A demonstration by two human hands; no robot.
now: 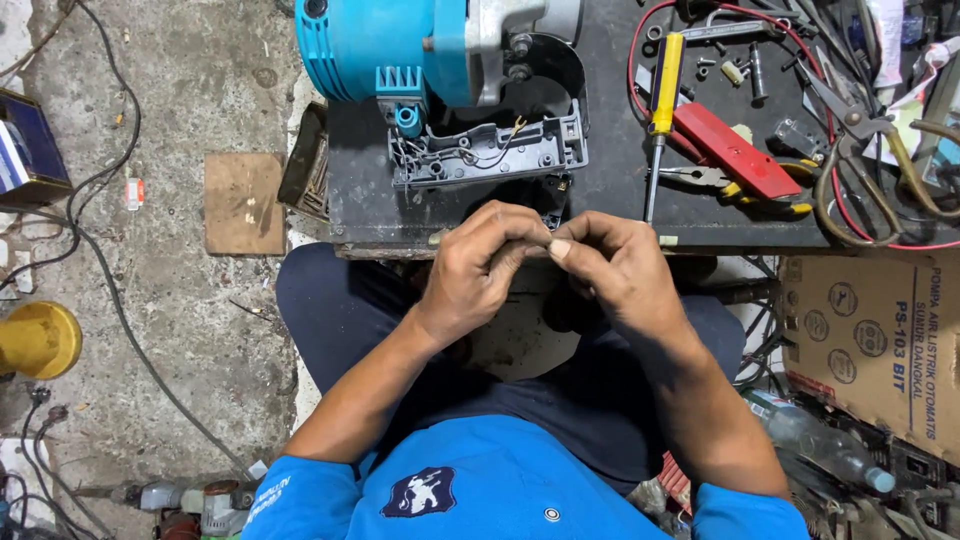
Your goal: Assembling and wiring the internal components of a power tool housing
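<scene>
Head view: small part (549,246), seemingly pinched between fingers (520,240).

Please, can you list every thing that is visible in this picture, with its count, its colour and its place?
power tool: one, blue and grey, bench top left
open handle shell: one, grey, below the tool
screwdriver: one, yellow handle, bench centre
pliers: one, red and yellow grips, bench right
scissors: one, dark, far right
cardboard box: one, brown, right floor
yellow object: one, left floor
left hand: fingers pinching something small, too hidden to tell
right hand: fingers meeting the left
</scene>
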